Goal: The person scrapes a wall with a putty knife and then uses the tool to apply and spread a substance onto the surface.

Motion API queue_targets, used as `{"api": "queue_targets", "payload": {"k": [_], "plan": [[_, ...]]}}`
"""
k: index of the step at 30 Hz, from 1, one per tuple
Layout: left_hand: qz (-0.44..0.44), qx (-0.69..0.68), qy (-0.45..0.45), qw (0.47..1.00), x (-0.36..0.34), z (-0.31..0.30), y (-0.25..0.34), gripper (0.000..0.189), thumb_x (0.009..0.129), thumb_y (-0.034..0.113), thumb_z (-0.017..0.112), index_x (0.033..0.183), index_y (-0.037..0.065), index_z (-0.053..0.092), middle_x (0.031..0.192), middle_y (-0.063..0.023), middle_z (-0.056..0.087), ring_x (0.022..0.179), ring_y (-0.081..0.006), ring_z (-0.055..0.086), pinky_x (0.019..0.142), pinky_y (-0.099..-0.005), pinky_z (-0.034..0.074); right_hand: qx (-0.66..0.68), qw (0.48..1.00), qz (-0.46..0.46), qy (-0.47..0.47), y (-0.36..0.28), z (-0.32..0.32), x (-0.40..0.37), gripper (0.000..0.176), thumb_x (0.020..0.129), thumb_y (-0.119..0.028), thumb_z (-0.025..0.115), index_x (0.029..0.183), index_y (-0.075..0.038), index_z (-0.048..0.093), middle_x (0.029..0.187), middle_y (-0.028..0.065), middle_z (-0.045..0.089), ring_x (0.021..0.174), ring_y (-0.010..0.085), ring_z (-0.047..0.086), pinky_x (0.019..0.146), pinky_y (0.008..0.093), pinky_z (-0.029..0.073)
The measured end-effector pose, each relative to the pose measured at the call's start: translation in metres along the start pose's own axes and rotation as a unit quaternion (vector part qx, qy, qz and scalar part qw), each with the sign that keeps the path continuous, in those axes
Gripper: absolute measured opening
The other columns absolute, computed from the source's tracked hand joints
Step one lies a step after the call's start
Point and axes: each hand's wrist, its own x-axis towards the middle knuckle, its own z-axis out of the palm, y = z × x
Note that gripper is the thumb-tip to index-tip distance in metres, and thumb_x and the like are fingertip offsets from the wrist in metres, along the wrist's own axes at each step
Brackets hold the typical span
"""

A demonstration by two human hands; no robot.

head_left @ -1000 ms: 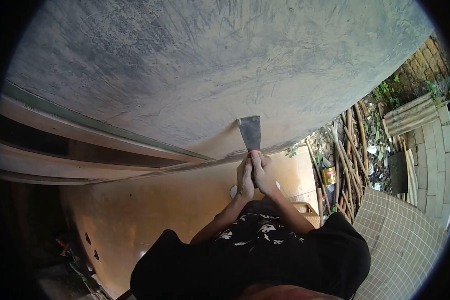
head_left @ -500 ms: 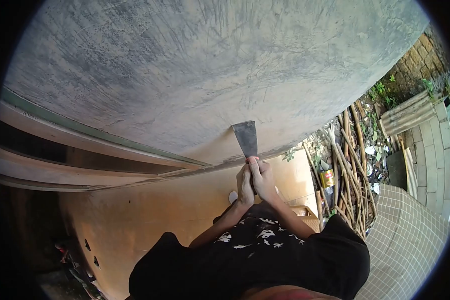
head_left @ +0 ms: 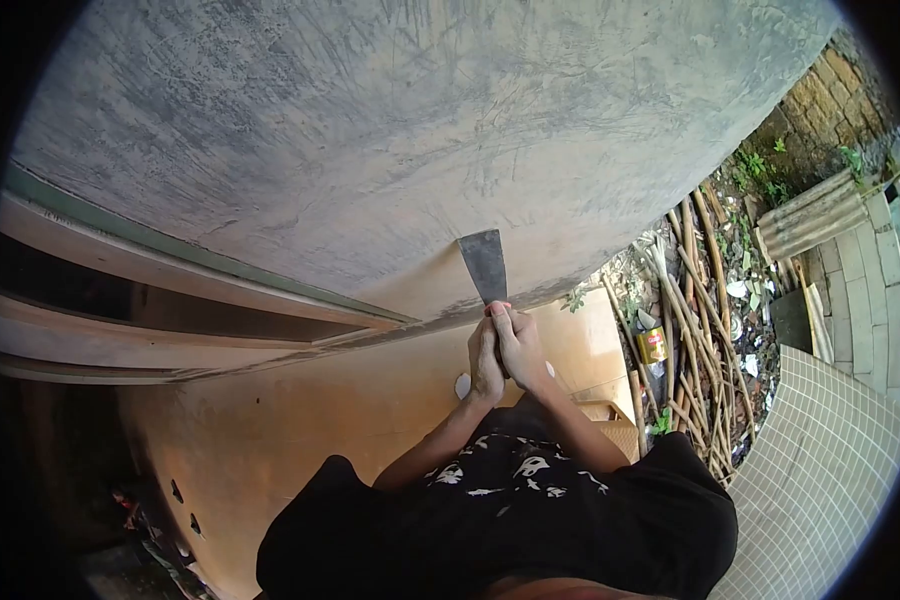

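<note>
Both hands are wrapped round the handle of a metal scraper (head_left: 485, 267), low in front of the wall (head_left: 390, 140). My left hand (head_left: 485, 362) is on the left side of the handle, and my right hand (head_left: 522, 345) presses against it from the right. The fingers of both hands are closed, and they cover most of the handle. The scraper's wide dark blade points up, its top edge at the scratched grey wall surface. A shadow falls on the wall left of the blade.
A window frame (head_left: 200, 270) runs along the left. Below lies the orange tiled floor (head_left: 320, 420), with a tan plastic item (head_left: 613, 428) near my right forearm. At the right are sticks (head_left: 685, 340), a yellow can (head_left: 652, 345) and a checked surface (head_left: 820, 450).
Both hands and the scraper have moved slightly up and to the left in view. The grip is unchanged.
</note>
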Motion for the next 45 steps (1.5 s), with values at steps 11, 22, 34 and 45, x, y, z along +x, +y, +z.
{"api": "queue_targets", "payload": {"k": [11,22,34,45], "plan": [[0.049,0.053,-0.044,0.996,0.018,0.009,0.051,0.04,0.101,0.031,0.034,0.113,-0.001,0.055,0.099,-0.0041,0.057,0.091,-0.0111,0.053,0.08,-0.0254,0.042,0.083,0.995,-0.039,-0.026,-0.069,0.013,0.03,0.048,0.097,-0.03,0.046,0.069,0.008,0.054,0.055,0.0091,0.046,0.056,0.0109,0.04,0.052,0.0307,0.037],[0.012,-0.001,-0.01,1.0,0.005,-0.001,0.01,0.04,0.101,0.031,0.034,0.112,-0.001,0.056,0.103,-0.0057,0.057,0.095,-0.0129,0.054,0.083,-0.0247,0.042,0.02,1.0,-0.017,0.015,-0.017,0.009,0.004,0.048,0.097,-0.031,0.047,0.068,0.007,0.051,0.056,0.0064,0.046,0.056,0.01,0.039,0.051,0.0311,0.036],[0.014,0.005,0.002,1.0,-0.007,0.001,0.012,0.041,0.101,0.03,0.033,0.114,-0.002,0.054,0.103,-0.0051,0.056,0.094,-0.0115,0.052,0.082,-0.0241,0.041,0.021,1.0,-0.013,-0.001,-0.011,0.004,-0.006,0.048,0.097,-0.034,0.047,0.072,0.007,0.056,0.054,0.0092,0.048,0.053,0.0115,0.041,0.052,0.0317,0.037],[-0.003,0.054,0.024,0.998,0.008,0.002,0.022,0.041,0.101,0.029,0.034,0.115,-0.003,0.054,0.107,-0.0074,0.058,0.101,-0.0145,0.053,0.09,-0.0278,0.041,0.055,0.998,0.038,-0.015,-0.003,0.01,0.007,0.051,0.097,-0.034,0.046,0.069,0.008,0.054,0.051,0.0089,0.048,0.052,0.0111,0.038,0.049,0.0325,0.035]]}}
